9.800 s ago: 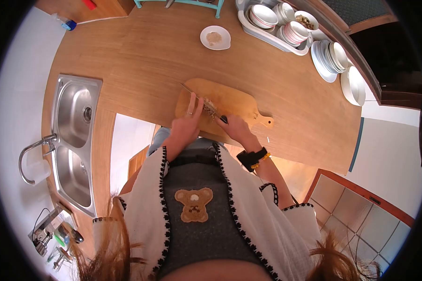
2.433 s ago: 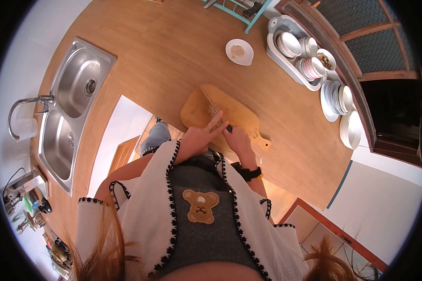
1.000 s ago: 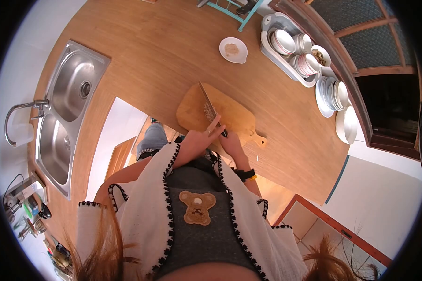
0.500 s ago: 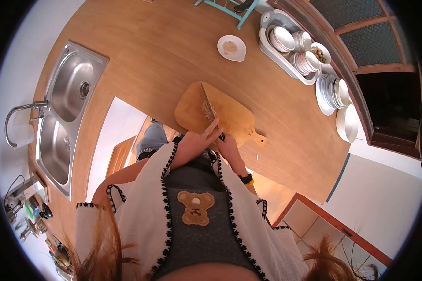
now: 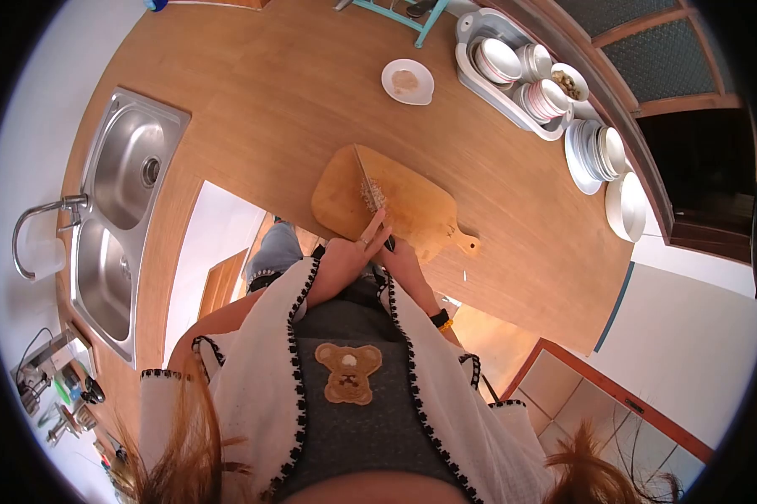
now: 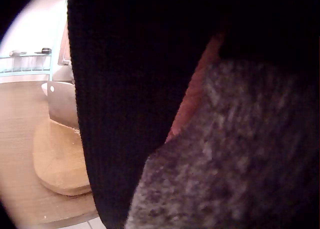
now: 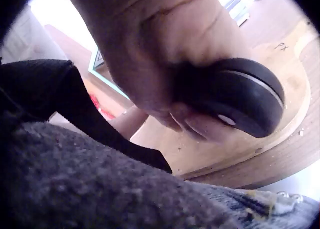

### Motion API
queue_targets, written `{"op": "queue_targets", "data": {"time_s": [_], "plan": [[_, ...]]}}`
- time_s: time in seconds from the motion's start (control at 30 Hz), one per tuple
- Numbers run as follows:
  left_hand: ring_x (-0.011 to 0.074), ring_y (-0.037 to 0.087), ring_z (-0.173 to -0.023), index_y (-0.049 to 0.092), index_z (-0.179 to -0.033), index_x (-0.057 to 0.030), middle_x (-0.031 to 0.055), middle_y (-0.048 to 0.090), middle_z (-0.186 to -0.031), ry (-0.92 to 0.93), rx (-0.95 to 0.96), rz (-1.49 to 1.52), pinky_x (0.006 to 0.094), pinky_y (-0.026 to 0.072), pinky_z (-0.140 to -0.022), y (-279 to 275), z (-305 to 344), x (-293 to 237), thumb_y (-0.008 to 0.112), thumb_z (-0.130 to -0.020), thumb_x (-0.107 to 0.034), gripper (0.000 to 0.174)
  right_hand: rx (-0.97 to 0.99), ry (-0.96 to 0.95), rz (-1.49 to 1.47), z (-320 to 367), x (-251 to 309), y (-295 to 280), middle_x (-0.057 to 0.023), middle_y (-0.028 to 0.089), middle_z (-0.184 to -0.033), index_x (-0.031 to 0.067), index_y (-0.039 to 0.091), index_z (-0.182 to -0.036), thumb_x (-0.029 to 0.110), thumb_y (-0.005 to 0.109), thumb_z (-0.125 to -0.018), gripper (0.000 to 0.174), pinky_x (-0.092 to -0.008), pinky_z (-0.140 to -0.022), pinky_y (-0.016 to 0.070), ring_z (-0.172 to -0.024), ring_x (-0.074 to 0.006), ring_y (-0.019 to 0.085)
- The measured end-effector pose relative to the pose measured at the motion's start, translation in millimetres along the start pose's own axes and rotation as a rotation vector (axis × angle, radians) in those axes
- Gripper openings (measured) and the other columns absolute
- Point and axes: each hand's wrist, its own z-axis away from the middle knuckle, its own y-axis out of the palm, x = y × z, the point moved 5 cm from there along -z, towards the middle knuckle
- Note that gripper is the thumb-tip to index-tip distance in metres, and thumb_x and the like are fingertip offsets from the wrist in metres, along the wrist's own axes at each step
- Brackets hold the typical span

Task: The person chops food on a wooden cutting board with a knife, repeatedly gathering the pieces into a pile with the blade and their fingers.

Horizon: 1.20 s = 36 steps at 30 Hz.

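In the head view a cleaver (image 5: 361,168) lies lengthwise over a wooden cutting board (image 5: 420,197). Its broad blade with a hole near the end stands on edge in the left wrist view. My right hand (image 5: 402,262) grips the black handle (image 7: 245,96), whose butt pokes out of the fist in the right wrist view. My left hand (image 5: 343,259) reaches across to the rear of the blade, its fingers (image 5: 373,225) extended by the handle. Finely chopped bits (image 5: 375,198) of food lie beside the blade. Dark cloth hides the left hand in its wrist view.
A white dish (image 5: 419,74) with tan contents stands behind the board. At the back right are a grey rack (image 5: 471,86) of bowls, stacked plates (image 5: 576,172) and a white bowl (image 5: 625,208). A double sink (image 5: 179,118) is on the left. A small white stick (image 5: 465,275) lies near the counter edge.
Since the oldest frame, my left fingers have moved back along the blade towards the handle, and the cleaver has swung to a steeper angle across the board. Lately both hands have shifted slightly left.
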Motion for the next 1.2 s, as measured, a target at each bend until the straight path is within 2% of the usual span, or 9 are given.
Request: {"op": "queue_targets", "data": {"time_s": [0.13, 0.27, 0.57, 0.67, 0.73, 0.97, 1.07, 1.17, 1.2], "plan": [[0.0195, 0.058, -0.050, 0.034, -0.137, -0.0083, 0.0219, 0.015, -0.147, 0.006, 0.002, -0.018, 0.0292, 0.0451, -0.043, 4, 4, 2, 0.051, -0.078, -0.005, 0.061, -0.081, -0.029, -0.037, -3, -5, 6, -0.0258, 0.061, -0.081, -0.0022, 0.059, -0.090, 0.032, 0.055, -0.083, 0.036, -0.0448, -0.067, 0.0458, -0.081, -0.0415, 0.060], [0.0202, 0.059, -0.054, 0.033, -0.136, -0.0047, 0.0226, 0.018, -0.146, 0.056, -0.100, 0.027, 0.0294, 0.0470, -0.046, -4, 4, 2, 0.052, -0.077, -0.005, 0.062, -0.075, -0.065, -0.029, -2, -6, 7, -0.0262, 0.061, -0.081, -0.0031, 0.058, -0.091, 0.031, 0.055, -0.083, 0.035, -0.0446, -0.067, 0.0458, -0.081, -0.0416, 0.060], [0.0216, 0.062, -0.061, 0.034, -0.135, -0.0047, 0.0230, 0.020, -0.145, 0.052, -0.047, 0.062, 0.0303, 0.0491, -0.048, -24, 8, -1, 0.054, -0.074, -0.007, 0.064, -0.129, -0.049, -0.068, 11, -5, 11, -0.0260, 0.060, -0.078, -0.0047, 0.058, -0.090, 0.032, 0.053, -0.087, 0.037, -0.0440, -0.065, 0.0452, -0.078, -0.0417, 0.059], [0.0220, 0.062, -0.062, 0.034, -0.135, -0.0049, 0.0232, 0.020, -0.145, 0.015, 0.056, 0.016, 0.0306, 0.0497, -0.049, -20, 9, -1, 0.053, -0.075, -0.007, 0.063, -0.081, -0.057, -0.036, 6, -10, 17, -0.0202, 0.061, -0.073, -0.0029, 0.057, -0.094, 0.030, 0.057, -0.084, 0.034, -0.0388, -0.063, 0.0449, -0.071, -0.0310, 0.062], [0.0227, 0.063, -0.064, 0.034, -0.135, -0.0047, 0.0235, 0.020, -0.145, 0.022, 0.053, 0.033, 0.0308, 0.0499, -0.049, -19, 9, 0, 0.053, -0.075, -0.007, 0.063, -0.097, -0.073, -0.062, 8, -7, 15, -0.0252, 0.060, -0.077, -0.0043, 0.058, -0.091, 0.033, 0.053, -0.087, 0.037, -0.0433, -0.065, 0.0452, -0.076, -0.0408, 0.060], [0.0250, 0.064, -0.068, 0.032, -0.136, -0.0086, 0.0222, 0.019, -0.146, -0.029, 0.032, 0.111, 0.0320, 0.0504, -0.050, -18, 8, 2, 0.055, -0.074, -0.007, 0.067, -0.200, 0.037, -0.054, 12, -10, 4, -0.0253, 0.060, -0.076, -0.0038, 0.057, -0.088, 0.032, 0.054, -0.086, 0.036, -0.0440, -0.063, 0.0449, -0.075, -0.0418, 0.059], [0.0246, 0.064, -0.068, 0.032, -0.137, -0.0102, 0.0193, 0.019, -0.147, 0.047, -0.125, 0.126, 0.0320, 0.0507, -0.050, -22, 4, -1, 0.057, -0.072, -0.006, 0.069, -0.237, -0.021, -0.057, 14, -10, 5, -0.0253, 0.060, -0.075, -0.0041, 0.056, -0.086, 0.031, 0.055, -0.086, 0.035, -0.0441, -0.062, 0.0448, -0.075, -0.0418, 0.059], [0.0242, 0.063, -0.066, 0.032, -0.137, -0.0106, 0.0170, 0.020, -0.147, 0.068, -0.095, 0.091, 0.0317, 0.0509, -0.050, -18, 3, -1, 0.057, -0.072, -0.006, 0.070, -0.221, -0.076, -0.089, 8, -21, 13, -0.0253, 0.060, -0.076, -0.0043, 0.056, -0.086, 0.031, 0.055, -0.086, 0.035, -0.0441, -0.062, 0.0448, -0.075, -0.0417, 0.059], [0.0242, 0.063, -0.066, 0.032, -0.137, -0.0106, 0.0170, 0.020, -0.147, 0.066, -0.097, 0.090, 0.0317, 0.0509, -0.050, -17, 3, 0, 0.057, -0.072, -0.006, 0.070, -0.224, -0.059, -0.092, 8, -25, 13, -0.0192, 0.058, -0.071, -0.0045, 0.056, -0.089, 0.027, 0.055, -0.085, 0.032, -0.0388, -0.061, 0.0440, -0.069, -0.0295, 0.057]]}}
